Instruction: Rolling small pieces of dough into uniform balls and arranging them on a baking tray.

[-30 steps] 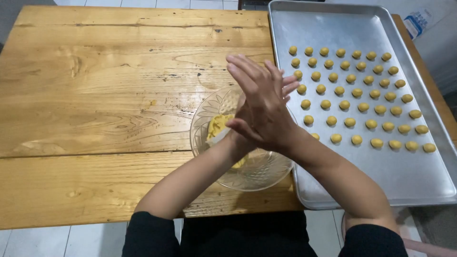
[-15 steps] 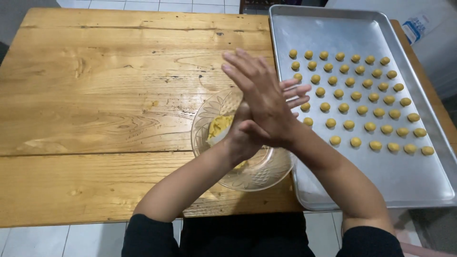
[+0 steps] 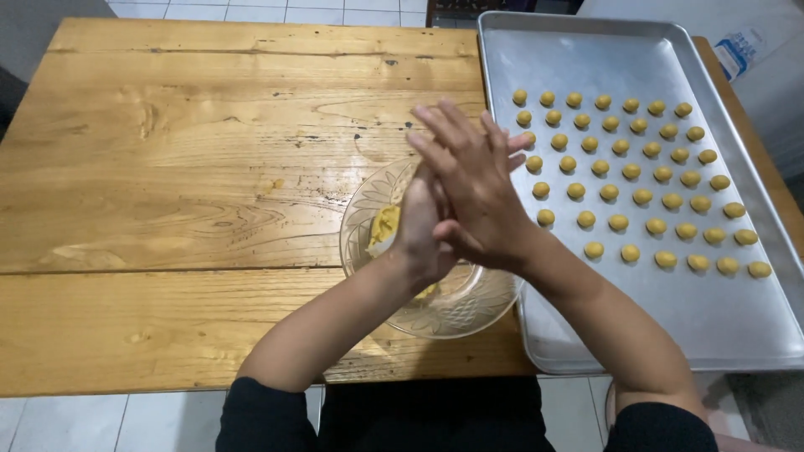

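The dough [image 3: 383, 228] sat in the glass bowl [image 3: 368, 209] on the wooden table [image 3: 193, 167]; above it the right hand [image 3: 477, 188] lay flat, fingers stretched, palm pressed on the left hand [image 3: 419, 226]; whether anything was caught between the palms I could not tell; small dough balls [image 3: 624, 180] lined the metal tray [image 3: 712, 318] just beside the bowl.

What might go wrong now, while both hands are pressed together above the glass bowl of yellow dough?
1. The clear glass bowl sits close to the wooden table's front edge; a forearm nudge might tip it off.
2. The right hand hovers beside the silver metal baking tray; it might brush the nearest small yellow dough balls.
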